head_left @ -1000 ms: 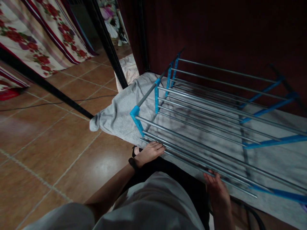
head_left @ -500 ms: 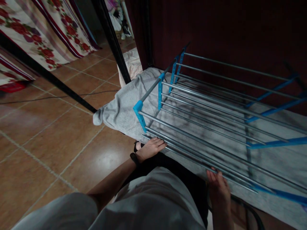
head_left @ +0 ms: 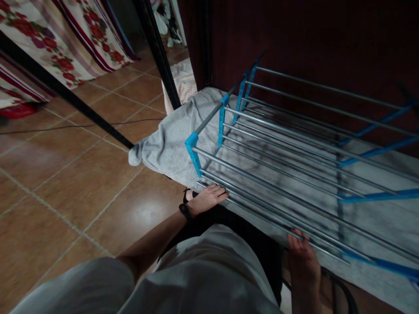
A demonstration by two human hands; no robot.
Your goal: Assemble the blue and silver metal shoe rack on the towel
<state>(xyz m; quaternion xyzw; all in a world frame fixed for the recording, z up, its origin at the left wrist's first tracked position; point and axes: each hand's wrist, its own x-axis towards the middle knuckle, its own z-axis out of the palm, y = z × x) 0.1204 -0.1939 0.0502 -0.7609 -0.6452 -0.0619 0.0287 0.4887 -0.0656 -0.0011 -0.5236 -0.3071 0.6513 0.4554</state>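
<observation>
A drying rack (head_left: 294, 199) of grey metal rods with blue plastic end brackets (head_left: 195, 159) lies across a surface covered in grey cloth. Along its near side runs a thin metal rod (head_left: 258, 215), both of whose ends show free of the brackets. My left hand (head_left: 212, 197), with a dark band on the wrist, has its fingers closed over this rod near the left end. Farther right, the fingers of my right hand (head_left: 303, 250) curl around the same rod from below. Part of each grip is hidden behind the fingers.
Grey cloth (head_left: 173, 139) bunches at the left corner, beside a slanting black metal bar (head_left: 81, 104). A dark red panel (head_left: 310, 39) stands behind the rack. A cable (head_left: 65, 126) crosses the tiled floor (head_left: 65, 187), and a flowered curtain (head_left: 62, 39) hangs at the left.
The view has shifted slightly. My right hand has turned a little, with its fingers still at the rod. My left hand keeps its place on the rod.
</observation>
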